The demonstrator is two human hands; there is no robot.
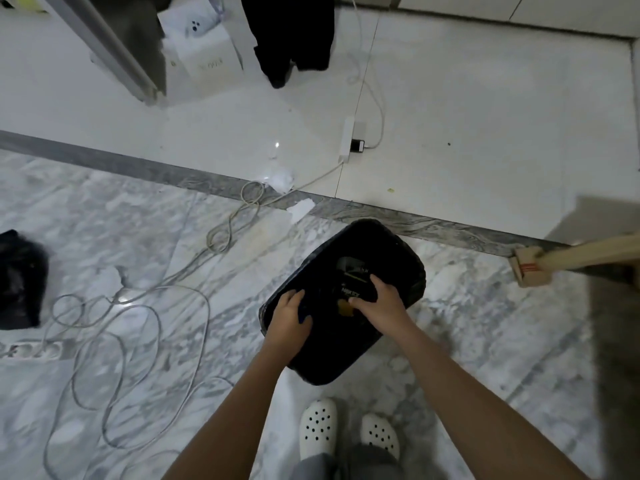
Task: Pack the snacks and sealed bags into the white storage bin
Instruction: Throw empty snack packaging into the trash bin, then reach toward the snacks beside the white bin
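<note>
A bin lined with black plastic [410, 268] stands on the marble floor just in front of my feet. Both my hands reach down into its opening. My right hand [381, 304] is curled over a dark snack packet [353, 273] with pale lettering and an orange-yellow patch by my thumb. My left hand [289, 317] is closed on a dark item that shows a small blue edge [305, 319] between thumb and fingers. The rest of the bin's inside is too dark to make out.
Loose white cables [138, 306] loop across the floor on the left, running to a power strip [347, 140]. A black bag [19, 278] lies at the far left. A cardboard box [530, 268] sticks in from the right. My white clogs [318, 427] stand below the bin.
</note>
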